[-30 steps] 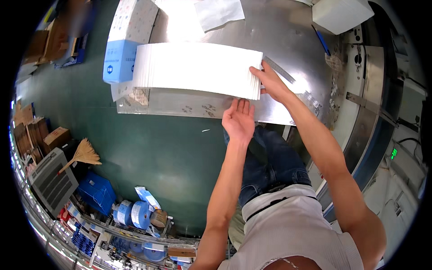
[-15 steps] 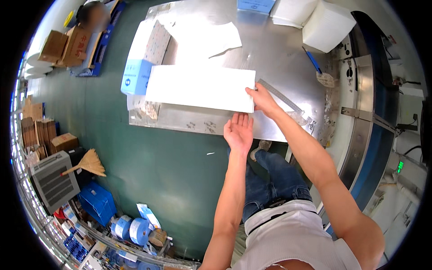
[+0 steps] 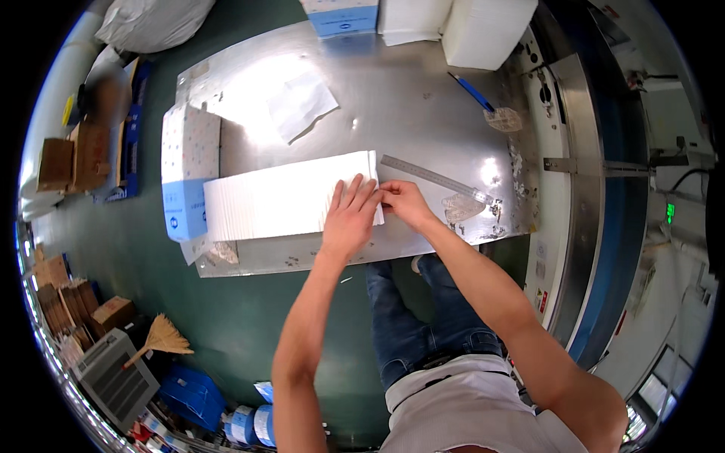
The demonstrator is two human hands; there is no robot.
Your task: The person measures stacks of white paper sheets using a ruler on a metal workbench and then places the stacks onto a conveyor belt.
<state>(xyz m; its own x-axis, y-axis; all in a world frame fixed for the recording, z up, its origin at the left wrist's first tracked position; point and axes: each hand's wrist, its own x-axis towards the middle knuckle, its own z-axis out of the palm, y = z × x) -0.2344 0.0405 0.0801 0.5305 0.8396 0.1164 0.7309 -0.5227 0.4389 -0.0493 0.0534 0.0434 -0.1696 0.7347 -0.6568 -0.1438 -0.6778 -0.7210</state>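
Observation:
A long row of white folded sheets [image 3: 272, 202], packed tightly side by side, lies along the front of the steel table [image 3: 408, 113]. On top of its right end rests my left hand [image 3: 349, 219], palm down with fingers stretched out. My right hand [image 3: 406, 202] has its fingers curled and pressed to the end face of the row, gripping the edge there; the fingertips are partly hidden. Just beyond my right hand lies a steel ruler [image 3: 432, 177]. The left end of the row meets a white and blue box [image 3: 190, 151].
A loose white sheet [image 3: 302, 107] lies farther back. A blue-handled tool [image 3: 472, 92] sits at the right rear. Along the back edge stand a blue and white box [image 3: 343, 19] and white stacks [image 3: 489, 34]. Metal machinery [image 3: 578, 151] borders the table's right side.
My left hand has come up from the table's front edge onto the row's top. My right hand has curled in at its end. The whole view has shifted, and the row's separate layers now show.

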